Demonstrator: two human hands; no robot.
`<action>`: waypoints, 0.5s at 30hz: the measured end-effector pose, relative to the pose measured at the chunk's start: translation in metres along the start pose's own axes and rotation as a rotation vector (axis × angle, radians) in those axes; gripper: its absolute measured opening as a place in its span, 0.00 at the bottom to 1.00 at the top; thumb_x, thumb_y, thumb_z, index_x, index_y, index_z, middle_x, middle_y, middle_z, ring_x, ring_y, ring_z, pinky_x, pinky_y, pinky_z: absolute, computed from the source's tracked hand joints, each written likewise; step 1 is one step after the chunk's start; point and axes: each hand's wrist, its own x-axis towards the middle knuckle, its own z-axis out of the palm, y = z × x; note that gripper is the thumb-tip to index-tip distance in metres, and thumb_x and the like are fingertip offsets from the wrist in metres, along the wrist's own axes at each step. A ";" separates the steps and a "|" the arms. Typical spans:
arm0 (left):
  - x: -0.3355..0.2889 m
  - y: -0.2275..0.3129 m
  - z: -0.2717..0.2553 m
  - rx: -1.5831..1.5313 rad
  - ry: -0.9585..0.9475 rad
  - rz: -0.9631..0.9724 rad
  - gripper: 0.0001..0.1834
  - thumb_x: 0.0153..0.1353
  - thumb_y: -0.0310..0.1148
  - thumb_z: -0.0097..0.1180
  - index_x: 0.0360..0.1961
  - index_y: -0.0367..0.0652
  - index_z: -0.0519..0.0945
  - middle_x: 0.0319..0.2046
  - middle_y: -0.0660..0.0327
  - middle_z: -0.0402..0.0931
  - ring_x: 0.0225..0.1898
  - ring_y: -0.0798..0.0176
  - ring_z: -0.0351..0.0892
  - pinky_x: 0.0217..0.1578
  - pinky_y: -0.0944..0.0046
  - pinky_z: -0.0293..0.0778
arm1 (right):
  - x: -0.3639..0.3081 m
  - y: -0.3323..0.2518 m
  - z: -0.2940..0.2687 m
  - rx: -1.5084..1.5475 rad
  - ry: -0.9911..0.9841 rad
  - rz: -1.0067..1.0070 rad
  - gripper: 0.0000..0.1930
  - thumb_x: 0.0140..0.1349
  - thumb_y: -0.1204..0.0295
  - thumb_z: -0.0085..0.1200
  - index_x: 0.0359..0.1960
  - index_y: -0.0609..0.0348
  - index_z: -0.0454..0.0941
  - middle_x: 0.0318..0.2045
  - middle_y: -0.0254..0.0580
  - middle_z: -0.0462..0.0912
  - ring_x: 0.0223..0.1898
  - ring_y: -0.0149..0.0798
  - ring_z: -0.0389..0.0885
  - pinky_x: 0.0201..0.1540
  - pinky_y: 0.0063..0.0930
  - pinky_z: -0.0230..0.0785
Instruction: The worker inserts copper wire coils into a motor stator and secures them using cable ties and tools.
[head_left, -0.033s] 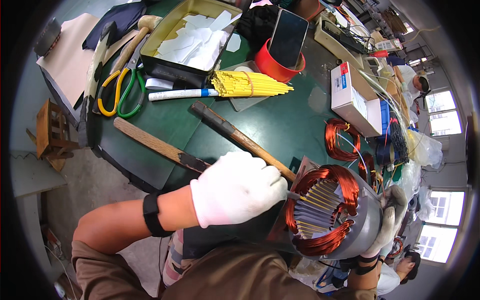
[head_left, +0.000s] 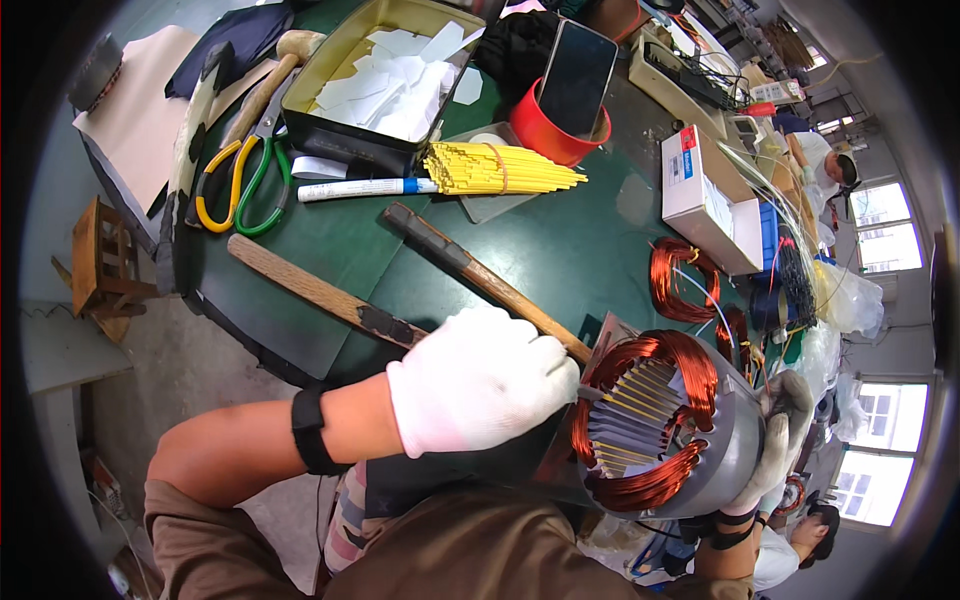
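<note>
My left hand (head_left: pixel 490 380) clenches a thin tool (head_left: pixel 591 393); my right hand (head_left: pixel 783 435) grips the probably heavy motor stator (head_left: pixel 645 425) by its casing (head_left: pixel 738 430), the safest hold.

Left glove (head_left: pixel 485 380): looked like matt, knitted cloth.
Motor shell (head_left: pixel 735 445): was smooth, satiny metal.
Windings (head_left: pixel 650 487): shone as glossy metal wire.
Table (head_left: pixel 565 240): was smooth and faintly glossy.
Flat stick (head_left: pixel 290 271): was matt, worn wood.
Phone (head_left: pixel 577 75): looked smooth and glossy.
Bowl (head_left: pixel 548 138): looked like shiny plastic.
Scraps (head_left: pixel 400 95): seemed matt paper.
</note>
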 end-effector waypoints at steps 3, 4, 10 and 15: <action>0.000 0.000 0.005 0.036 0.025 0.017 0.10 0.57 0.41 0.67 0.32 0.51 0.80 0.22 0.67 0.71 0.24 0.62 0.77 0.24 0.59 0.69 | 0.000 -0.001 -0.001 -0.004 -0.032 0.032 0.30 0.71 0.59 0.57 0.67 0.67 0.69 0.54 0.42 0.74 0.51 0.31 0.71 0.57 0.26 0.65; 0.000 -0.001 0.006 0.070 0.029 0.032 0.10 0.57 0.41 0.67 0.32 0.50 0.80 0.22 0.67 0.71 0.24 0.62 0.76 0.24 0.59 0.69 | -0.001 -0.001 -0.001 -0.009 -0.029 0.032 0.30 0.71 0.59 0.57 0.67 0.67 0.69 0.54 0.42 0.74 0.51 0.31 0.71 0.57 0.26 0.65; 0.003 0.006 -0.003 0.090 0.010 -0.008 0.09 0.54 0.40 0.66 0.31 0.50 0.80 0.22 0.67 0.69 0.23 0.64 0.74 0.24 0.60 0.68 | 0.000 -0.002 -0.002 -0.090 -0.045 0.019 0.31 0.71 0.56 0.58 0.66 0.66 0.70 0.54 0.42 0.74 0.53 0.32 0.72 0.57 0.27 0.65; 0.005 0.007 0.007 0.068 -0.027 -0.023 0.10 0.55 0.40 0.66 0.32 0.50 0.80 0.22 0.67 0.69 0.24 0.64 0.75 0.24 0.60 0.68 | -0.002 -0.003 0.001 -0.010 -0.008 0.039 0.31 0.71 0.54 0.59 0.66 0.67 0.70 0.53 0.42 0.75 0.51 0.33 0.73 0.56 0.27 0.66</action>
